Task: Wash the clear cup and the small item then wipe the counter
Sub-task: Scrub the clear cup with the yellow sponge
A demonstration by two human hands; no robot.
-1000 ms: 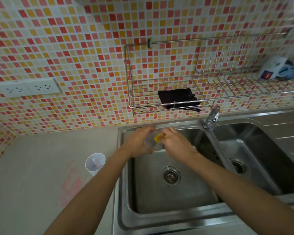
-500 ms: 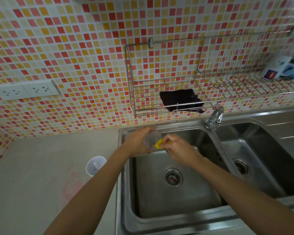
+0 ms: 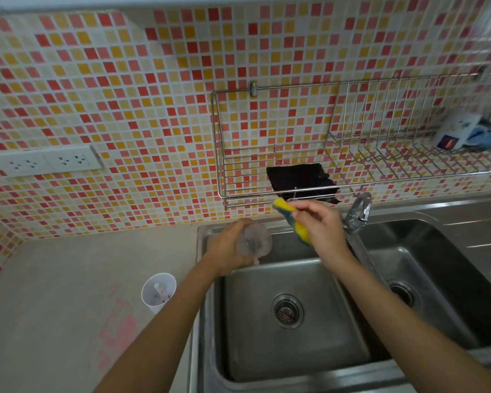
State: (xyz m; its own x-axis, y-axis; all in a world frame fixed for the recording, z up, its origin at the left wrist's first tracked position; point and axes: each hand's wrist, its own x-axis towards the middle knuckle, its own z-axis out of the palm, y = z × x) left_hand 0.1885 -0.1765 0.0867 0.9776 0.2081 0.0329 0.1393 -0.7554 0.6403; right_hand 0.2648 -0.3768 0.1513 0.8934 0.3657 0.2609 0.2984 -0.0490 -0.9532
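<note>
Left hand (image 3: 227, 251) grips the clear cup (image 3: 254, 241) around its wall over the sink's far edge, probably wet, slippery and light, while right hand (image 3: 321, 225) pinches the soft sponge (image 3: 294, 222).

A wall of small red, orange, yellow and cream tiles (image 3: 153, 95) fills the back. A white double socket (image 3: 47, 163) sits on it at the far left. A wire rack (image 3: 352, 154) hangs on the wall, holding a dark cloth (image 3: 301, 180) and a white packet (image 3: 454, 131). Below lie a grey countertop (image 3: 54, 293), a steel double sink (image 3: 289, 321) and a chrome tap (image 3: 357, 211).
</note>
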